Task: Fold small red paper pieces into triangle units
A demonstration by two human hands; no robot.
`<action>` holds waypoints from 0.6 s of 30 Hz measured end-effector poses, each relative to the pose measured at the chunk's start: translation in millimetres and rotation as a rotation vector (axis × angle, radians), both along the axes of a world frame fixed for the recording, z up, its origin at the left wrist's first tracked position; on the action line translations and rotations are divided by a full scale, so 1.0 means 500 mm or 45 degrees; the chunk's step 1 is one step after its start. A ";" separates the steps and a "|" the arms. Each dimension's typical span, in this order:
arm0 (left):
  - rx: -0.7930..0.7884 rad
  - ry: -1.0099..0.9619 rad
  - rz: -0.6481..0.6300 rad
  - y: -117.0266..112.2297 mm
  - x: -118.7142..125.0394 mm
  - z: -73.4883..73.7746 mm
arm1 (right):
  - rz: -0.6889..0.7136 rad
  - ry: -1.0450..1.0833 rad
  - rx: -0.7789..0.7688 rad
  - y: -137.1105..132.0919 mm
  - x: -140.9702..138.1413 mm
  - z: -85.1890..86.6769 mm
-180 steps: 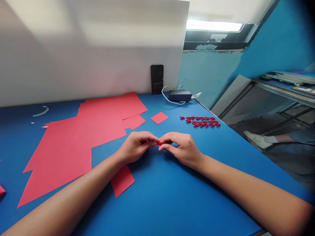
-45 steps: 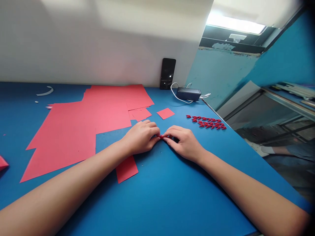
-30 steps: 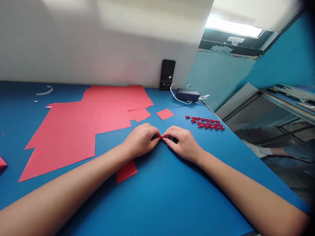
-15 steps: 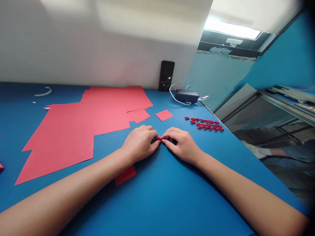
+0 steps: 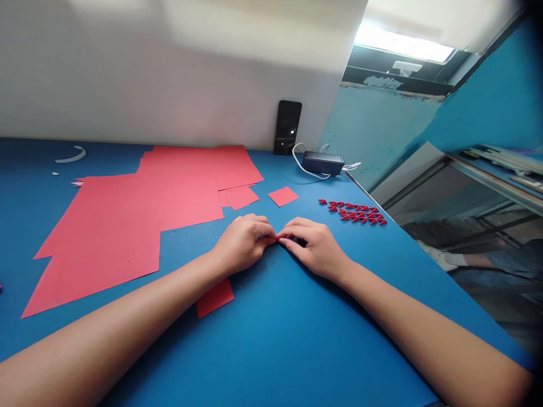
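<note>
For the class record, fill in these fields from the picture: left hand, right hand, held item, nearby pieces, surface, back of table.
left hand: fingertips pinching the held item
right hand: fingertips pinching the held item from the other side
held item: small folded red paper piece
nearby pieces: rows of red paper triangles; red paper square; large cut red paper sheets
surface: blue tabletop
back of table: black phone; black power adapter
</note>
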State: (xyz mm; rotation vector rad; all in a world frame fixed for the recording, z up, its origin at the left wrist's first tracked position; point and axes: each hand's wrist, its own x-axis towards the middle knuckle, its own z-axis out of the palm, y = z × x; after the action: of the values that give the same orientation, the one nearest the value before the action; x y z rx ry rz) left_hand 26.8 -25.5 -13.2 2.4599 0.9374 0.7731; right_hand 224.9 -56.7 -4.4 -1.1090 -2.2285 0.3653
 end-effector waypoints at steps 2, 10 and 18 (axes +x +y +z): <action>-0.002 -0.012 -0.024 0.003 0.000 0.000 | -0.005 0.005 0.004 0.000 0.000 0.000; 0.081 0.117 -0.107 0.013 -0.002 0.011 | 0.008 -0.007 -0.035 0.001 0.001 0.002; 0.141 0.177 0.000 0.013 -0.009 0.011 | 0.050 0.028 -0.097 0.004 0.008 0.006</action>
State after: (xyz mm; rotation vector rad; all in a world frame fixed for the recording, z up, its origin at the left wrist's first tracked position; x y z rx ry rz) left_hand 22.4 -18.8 -7.8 2.6385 0.9674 0.6775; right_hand 228.9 -54.7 -1.7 -1.0968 -2.2362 0.4800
